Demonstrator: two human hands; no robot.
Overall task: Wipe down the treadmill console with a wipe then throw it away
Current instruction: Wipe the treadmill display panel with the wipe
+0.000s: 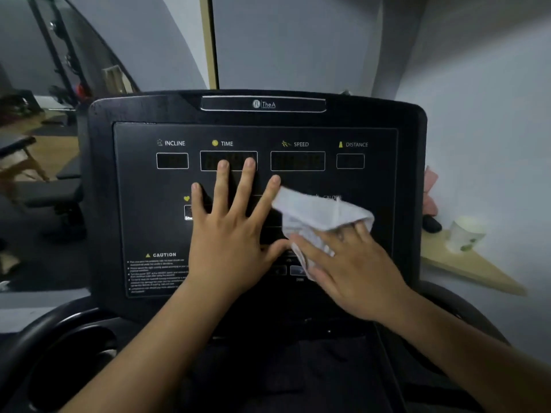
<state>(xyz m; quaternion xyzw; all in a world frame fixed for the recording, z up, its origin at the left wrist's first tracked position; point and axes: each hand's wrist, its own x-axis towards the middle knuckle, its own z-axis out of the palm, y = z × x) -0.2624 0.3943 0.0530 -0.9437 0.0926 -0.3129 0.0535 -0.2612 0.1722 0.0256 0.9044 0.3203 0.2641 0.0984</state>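
Observation:
The black treadmill console (pixel 143 186) fills the middle of the head view, with INCLINE, TIME, SPEED and DISTANCE windows along its top. My left hand (pixel 229 234) lies flat on the panel's centre, fingers spread, fingertips reaching the TIME window. My right hand (pixel 348 263) presses a crumpled white wipe (pixel 316 213) against the panel just right of centre, below the SPEED window. The wipe bunches over my fingertips and covers part of the lower labels. The wipe and that hand look slightly blurred.
A wooden shelf (pixel 465 266) to the right of the console carries a white cup (pixel 466 234), a dark object (pixel 431 224) and something pink (pixel 429 189). Curved black handlebars (pixel 35 329) and a cup holder (pixel 74 362) sit below. Gym benches (pixel 44 189) stand at left.

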